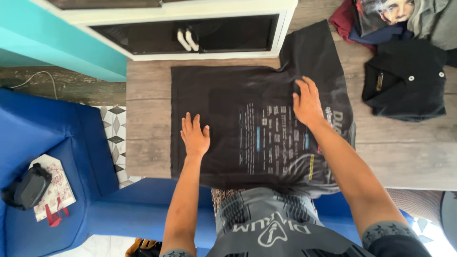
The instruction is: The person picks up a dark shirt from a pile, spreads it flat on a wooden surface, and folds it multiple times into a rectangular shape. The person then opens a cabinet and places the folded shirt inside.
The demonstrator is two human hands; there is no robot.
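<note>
Your left hand (194, 136) and right hand (307, 102) press flat, fingers spread, on the black printed T-shirt (247, 128) covering the wooden tabletop (147, 119).

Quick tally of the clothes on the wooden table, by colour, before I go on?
Black: 2, the black T-shirt under the left hand and right hand, and the folded black buttoned garment.
Dark red: 1, a crumpled piece.
Navy: 1, a piece.
Grey: 1, a piece.
Total: 5, though the far pile overlaps.
</note>
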